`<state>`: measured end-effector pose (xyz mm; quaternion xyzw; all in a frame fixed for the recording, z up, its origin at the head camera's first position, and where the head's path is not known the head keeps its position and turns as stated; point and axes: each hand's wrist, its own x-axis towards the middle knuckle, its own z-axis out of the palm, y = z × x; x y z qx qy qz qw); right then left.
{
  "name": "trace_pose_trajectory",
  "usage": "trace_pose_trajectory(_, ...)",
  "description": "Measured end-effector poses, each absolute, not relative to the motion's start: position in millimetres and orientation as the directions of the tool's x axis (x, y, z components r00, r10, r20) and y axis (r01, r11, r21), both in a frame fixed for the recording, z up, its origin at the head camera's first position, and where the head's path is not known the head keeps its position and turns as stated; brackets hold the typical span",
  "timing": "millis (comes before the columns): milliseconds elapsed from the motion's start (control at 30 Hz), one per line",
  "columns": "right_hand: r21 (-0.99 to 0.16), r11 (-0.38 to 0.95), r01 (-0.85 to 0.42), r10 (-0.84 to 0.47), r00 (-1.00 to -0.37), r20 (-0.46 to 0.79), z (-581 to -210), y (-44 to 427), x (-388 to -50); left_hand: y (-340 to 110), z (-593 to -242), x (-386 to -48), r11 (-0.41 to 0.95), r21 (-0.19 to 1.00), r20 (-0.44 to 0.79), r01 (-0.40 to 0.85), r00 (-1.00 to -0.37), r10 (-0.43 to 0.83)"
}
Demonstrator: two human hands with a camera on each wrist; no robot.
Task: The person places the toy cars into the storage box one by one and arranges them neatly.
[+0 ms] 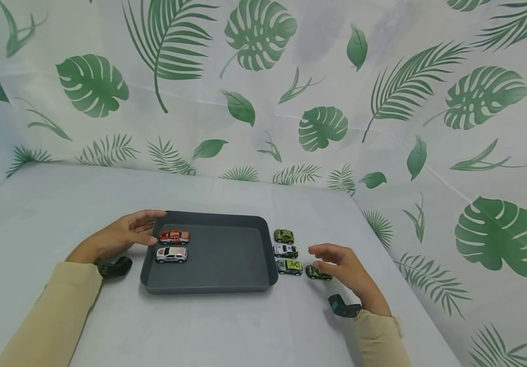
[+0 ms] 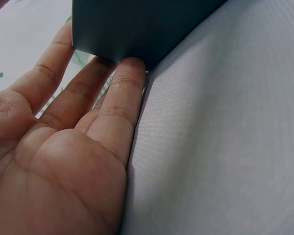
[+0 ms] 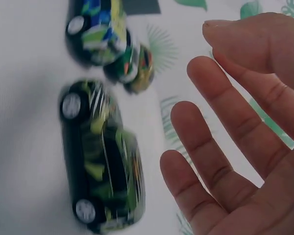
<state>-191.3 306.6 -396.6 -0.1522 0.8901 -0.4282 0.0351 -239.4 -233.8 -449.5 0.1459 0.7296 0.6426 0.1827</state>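
Observation:
A dark grey tray (image 1: 227, 255) lies on the white table. Inside its left part sit a red toy car (image 1: 174, 237) and a white toy car (image 1: 172, 255). My left hand (image 1: 123, 235) touches the tray's left side with fairly straight fingers; in the left wrist view its fingertips meet the tray's outer wall (image 2: 132, 29). My right hand (image 1: 343, 265) hovers, holding nothing, with fingers apart beside a dark green camouflage toy car (image 3: 105, 161), which it partly covers in the head view.
Right of the tray, three toy cars stand in a column: a green camouflage one (image 1: 284, 236), a white-and-dark one (image 1: 285, 251) and a blue-and-yellow one (image 1: 289, 267). A leaf-patterned cloth (image 1: 272, 127) hangs behind and to the right of the table.

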Motion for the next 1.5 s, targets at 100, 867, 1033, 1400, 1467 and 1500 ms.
trace_pose_trajectory(100, -0.764, 0.602, -0.232, -0.289, -0.955, 0.062, -399, 312, -193, -234, -449, -239, 0.131, 0.991, -0.081, -0.025, -0.891, 0.446)
trace_pose_trajectory(867, -0.740, 0.656, -0.147, -0.277, -0.959, -0.055, -413, 333, -199, -235, -450, -239, 0.128, 0.992, -0.079, -0.024, -0.892, 0.445)
trace_pose_trajectory(1033, -0.728, 0.672, -0.135, -0.282, -0.956, -0.082, -416, 335, -199, -235, -450, -239, 0.125, 0.992, -0.072, -0.017, -0.890, 0.451)
trace_pose_trajectory(1400, -0.683, 0.723, -0.101, -0.233, -0.967, -0.105, -417, 335, -196, -235, -452, -240, 0.117, 0.993, -0.059, -0.005, -0.887, 0.458)
trace_pose_trajectory(1467, -0.676, 0.732, -0.088, -0.220, -0.969, -0.112, -417, 335, -196, -235, -452, -240, 0.118, 0.993, -0.061, -0.007, -0.887, 0.457)
trace_pose_trajectory(1500, -0.674, 0.734, -0.083, -0.214, -0.970, -0.114, -418, 335, -196, -235, -452, -240, 0.119, 0.993, -0.062, -0.008, -0.888, 0.457)
